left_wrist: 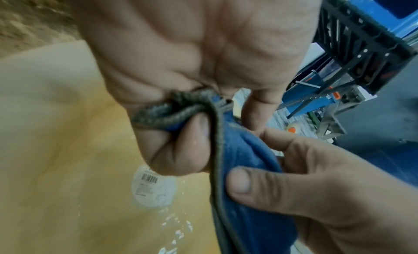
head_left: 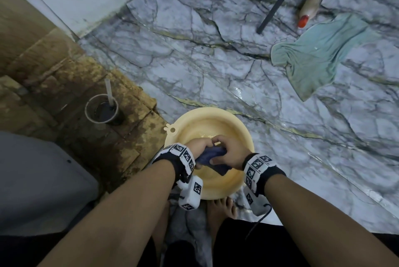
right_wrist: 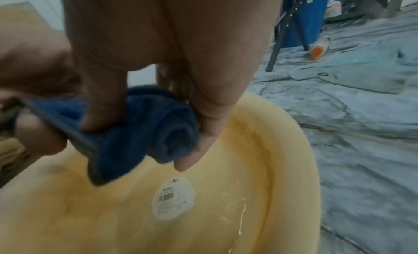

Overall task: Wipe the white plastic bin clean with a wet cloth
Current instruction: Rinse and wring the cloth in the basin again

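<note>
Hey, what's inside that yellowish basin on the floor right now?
Inside the basin sit a round barcode sticker on the bottom and pale wet streaks. The hands and blue cloth held above cover part of the bottom, so that part stays unseen.

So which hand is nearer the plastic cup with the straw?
Left. The left hand grips the blue cloth over the basin's left half, on the cup's side; the right hand grips the cloth farther right.

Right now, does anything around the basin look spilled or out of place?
Yes. A bottle with an orange cap lies tipped on its side on the floor, beside a crumpled green cloth. The floor near the basin glistens, probably wet.
</note>
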Demonstrator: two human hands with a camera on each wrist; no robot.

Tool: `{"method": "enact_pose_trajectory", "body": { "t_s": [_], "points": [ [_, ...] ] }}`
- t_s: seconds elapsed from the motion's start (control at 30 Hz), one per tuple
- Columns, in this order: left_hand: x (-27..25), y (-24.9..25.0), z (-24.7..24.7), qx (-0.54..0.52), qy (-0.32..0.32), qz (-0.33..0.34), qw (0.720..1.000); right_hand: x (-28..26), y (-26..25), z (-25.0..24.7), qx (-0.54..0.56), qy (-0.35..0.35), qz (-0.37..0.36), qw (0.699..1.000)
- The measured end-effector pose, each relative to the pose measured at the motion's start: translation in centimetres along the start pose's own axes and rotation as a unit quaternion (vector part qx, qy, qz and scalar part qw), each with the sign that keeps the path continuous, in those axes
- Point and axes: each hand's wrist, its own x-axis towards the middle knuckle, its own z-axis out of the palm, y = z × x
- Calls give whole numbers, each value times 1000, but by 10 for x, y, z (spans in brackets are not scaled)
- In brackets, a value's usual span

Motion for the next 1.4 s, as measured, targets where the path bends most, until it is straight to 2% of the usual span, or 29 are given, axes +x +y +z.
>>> {"method": "enact_pose_trajectory", "body": {
  "t_s": [0.13, 0.2, 0.3, 0.4, 0.5, 0.63, 0.7, 0.9, 1.07, 1.23, 1.4],
  "points": [
    [8, -4, 0, 67, 17, 64, 996, -2, 2, 7, 21, 57, -19, 998],
    [9, -5, 1, 108, 42, 95, 989, -6, 1, 11, 125, 81, 11, 989],
    [9, -4, 6, 139, 102, 138, 975, -10, -7, 21, 346, 91, 77, 931],
    [12, -4, 11, 117, 151, 175, 966, -7, -14, 28, 459, 117, 76, 877],
    [16, -5, 13, 102, 182, 206, 956, 1, -16, 33, 487, 176, 73, 852],
    [21, -10, 15, 82, 203, 222, 950, 8, -16, 40, 493, 204, 71, 842],
    [23, -11, 14, 67, 216, 218, 949, 8, -16, 42, 491, 196, 61, 847],
    [28, -14, 9, 43, 230, 194, 953, 10, -16, 45, 377, 192, 36, 905],
    [32, -20, 13, 30, 224, 174, 958, 14, -13, 41, 226, 227, 38, 946],
    [34, -24, 19, 29, 220, 171, 960, 16, -8, 40, 157, 247, 31, 956],
    [34, -25, 22, 26, 224, 164, 960, 17, -8, 34, 153, 215, 67, 962]
  ]
}}
